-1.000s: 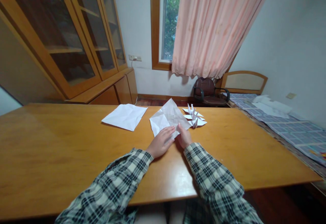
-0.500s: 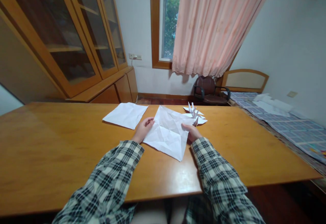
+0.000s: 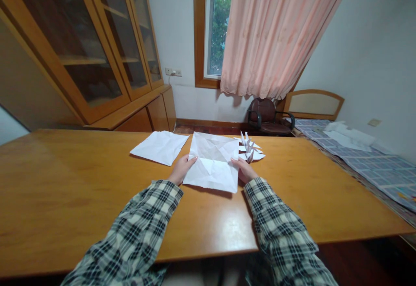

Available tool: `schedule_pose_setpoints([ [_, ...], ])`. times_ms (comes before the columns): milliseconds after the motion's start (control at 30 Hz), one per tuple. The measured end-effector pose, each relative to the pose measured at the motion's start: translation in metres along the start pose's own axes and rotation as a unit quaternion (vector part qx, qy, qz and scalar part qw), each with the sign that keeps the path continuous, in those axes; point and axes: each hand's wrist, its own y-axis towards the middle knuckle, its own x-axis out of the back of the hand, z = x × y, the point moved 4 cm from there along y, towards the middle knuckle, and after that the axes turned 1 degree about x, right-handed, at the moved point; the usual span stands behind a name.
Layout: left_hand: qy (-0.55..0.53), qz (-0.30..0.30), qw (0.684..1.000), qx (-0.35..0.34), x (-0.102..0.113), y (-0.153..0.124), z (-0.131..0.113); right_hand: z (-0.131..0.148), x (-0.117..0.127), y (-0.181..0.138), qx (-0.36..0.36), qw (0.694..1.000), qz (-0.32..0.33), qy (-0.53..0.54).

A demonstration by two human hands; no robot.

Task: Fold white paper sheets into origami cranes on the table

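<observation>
Between my hands is a creased white sheet of paper (image 3: 212, 175), roughly square, held just above the wooden table (image 3: 97, 182). My left hand (image 3: 182, 168) pinches its left edge, thumb on top and fingers underneath. At the opposite edge my right hand (image 3: 244, 169) grips it the same way. Several folded paper cranes (image 3: 250, 151) stand in a row just beyond my right hand. To the left, a stack or sheet of white paper (image 3: 159, 147) lies flat on the table; whether it is more than one sheet I cannot tell.
A glass-door cabinet (image 3: 97, 60) stands at the left behind the table. Past the far edge are a brown armchair (image 3: 264, 115) and a pink curtain (image 3: 279, 30). A bed (image 3: 364, 156) with a checked cover runs along the right.
The held sheet has turned from a diamond-like slant to nearly square with the table. My left hand now has its thumb over the sheet's left edge.
</observation>
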Motion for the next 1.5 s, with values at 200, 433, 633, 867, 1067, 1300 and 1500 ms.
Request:
schedule_pose_setpoints([
  [200, -0.033, -0.038, 0.999, 0.012, 0.0, -0.002, -0.003, -0.005, 0.006, 0.005, 0.031, 0.998, -0.039, -0.049],
  [433, -0.061, 0.06, 0.996, 0.025, 0.0, 0.003, 0.003, -0.003, 0.024, 0.009, 0.082, 0.988, -0.111, -0.075],
  [633, -0.119, 0.086, 0.987, 0.065, 0.001, 0.004, 0.003, -0.004, 0.028, 0.011, 0.09, 0.984, -0.124, -0.093],
  [867, -0.153, 0.09, 0.983, 0.048, -0.002, 0.002, -0.003, 0.002, 0.024, 0.008, 0.082, 0.984, -0.137, -0.086],
  [1067, -0.181, 0.055, 0.981, 0.044, -0.002, 0.004, -0.002, 0.002, 0.024, 0.007, 0.069, 0.983, -0.159, -0.064],
  [1300, -0.167, 0.062, 0.983, 0.042, -0.002, -0.001, -0.009, 0.0, 0.031, 0.011, 0.106, 0.977, -0.163, -0.086],
  [1500, -0.145, 0.036, 0.987, 0.054, 0.001, -0.001, -0.007, 0.002, 0.029, 0.009, 0.097, 0.979, -0.149, -0.096],
])
